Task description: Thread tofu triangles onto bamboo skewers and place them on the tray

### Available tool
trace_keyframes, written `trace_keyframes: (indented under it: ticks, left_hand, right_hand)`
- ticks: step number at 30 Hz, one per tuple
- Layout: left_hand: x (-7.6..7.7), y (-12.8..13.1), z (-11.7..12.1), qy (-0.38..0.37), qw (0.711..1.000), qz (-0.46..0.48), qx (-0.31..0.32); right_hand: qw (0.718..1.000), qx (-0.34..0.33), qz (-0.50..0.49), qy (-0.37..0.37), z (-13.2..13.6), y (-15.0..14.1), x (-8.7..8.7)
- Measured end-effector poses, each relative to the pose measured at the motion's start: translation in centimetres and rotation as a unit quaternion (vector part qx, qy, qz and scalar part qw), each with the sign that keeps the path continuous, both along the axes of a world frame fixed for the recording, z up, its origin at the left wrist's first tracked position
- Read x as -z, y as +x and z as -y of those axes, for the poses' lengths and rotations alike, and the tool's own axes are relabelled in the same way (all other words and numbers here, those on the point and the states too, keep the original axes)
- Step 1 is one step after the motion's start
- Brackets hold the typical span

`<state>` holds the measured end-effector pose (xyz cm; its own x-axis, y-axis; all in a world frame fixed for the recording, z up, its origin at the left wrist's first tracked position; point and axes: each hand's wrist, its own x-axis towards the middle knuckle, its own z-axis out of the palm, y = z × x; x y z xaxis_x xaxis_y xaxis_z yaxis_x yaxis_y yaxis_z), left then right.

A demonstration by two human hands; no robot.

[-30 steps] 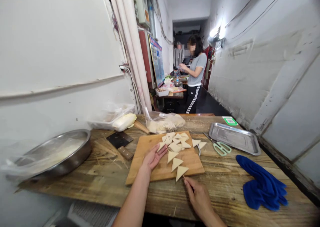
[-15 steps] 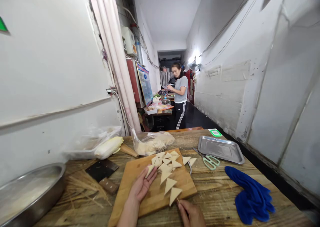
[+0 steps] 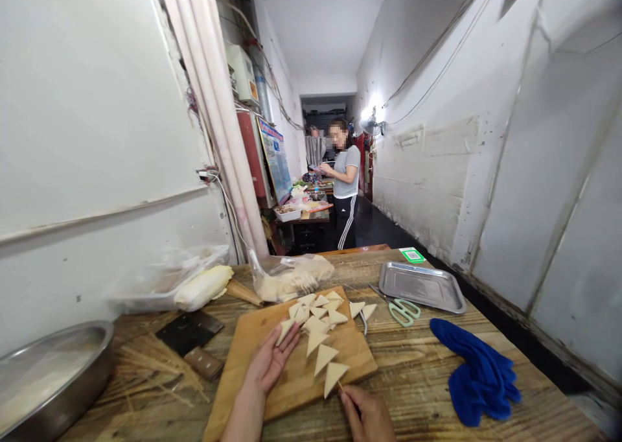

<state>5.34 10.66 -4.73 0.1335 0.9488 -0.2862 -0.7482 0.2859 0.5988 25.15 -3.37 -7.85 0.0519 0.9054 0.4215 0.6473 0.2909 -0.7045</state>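
My left hand lies flat and open on a wooden cutting board, its fingertips touching a pale triangular tofu piece. Several more triangles are piled at the board's far end, and three lie in a row toward me. My right hand is closed in a pinch on a thin bamboo skewer whose tip meets the nearest triangle. Only part of the right hand shows at the bottom edge.
A cleaver and loose skewers lie left of the board, beside a metal basin. Right of the board are scissors, a steel tray and a blue cloth. A person stands down the corridor.
The head camera tilted up, so the table sits lower in view. Both hands keep their places, left flat on the board, right pinching the skewer at the nearest triangle.
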Motion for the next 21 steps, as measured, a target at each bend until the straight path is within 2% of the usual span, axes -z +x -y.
trace_keyframes:
  ticks: [3, 11, 13, 14, 16, 17, 19, 21]
  left_hand:
    - [0.1, -0.1, -0.2, 0.007, 1.000, 0.003, 0.004]
    - [-0.2, 0.3, 0.3, 0.040, 0.999, -0.027, -0.023]
    - [-0.3, 0.5, 0.3, 0.050, 0.996, -0.066, -0.014]
    - [-0.3, 0.6, 0.3, 0.063, 0.990, -0.120, -0.024]
    - [-0.3, 0.3, 0.3, 0.093, 0.957, -0.263, -0.077]
    - [-0.3, -0.1, 0.3, 0.108, 0.929, -0.335, -0.113]
    - [-0.5, -1.2, 0.5, 0.130, 0.860, -0.465, -0.165]
    - [-0.9, -2.4, 0.9, 0.142, 0.789, -0.567, -0.191]
  right_hand:
    - [0.999, -0.034, 0.020, -0.026, 0.1, 0.0, -0.3]
    - [0.998, -0.034, -0.016, -0.053, 0.9, -0.1, -1.5]
    - [0.998, -0.040, -0.016, -0.055, 0.8, 0.0, -1.5]
    - [0.998, -0.043, -0.016, -0.054, 0.8, 0.0, -1.4]
    - [0.998, -0.047, -0.015, -0.047, 0.7, 0.0, -1.2]
    - [0.998, -0.047, -0.015, -0.042, 0.7, 0.1, -1.1]
    - [0.998, -0.047, -0.013, -0.035, 0.6, 0.1, -1.0]
    - [0.998, -0.048, -0.012, -0.031, 0.6, 0.1, -1.1]
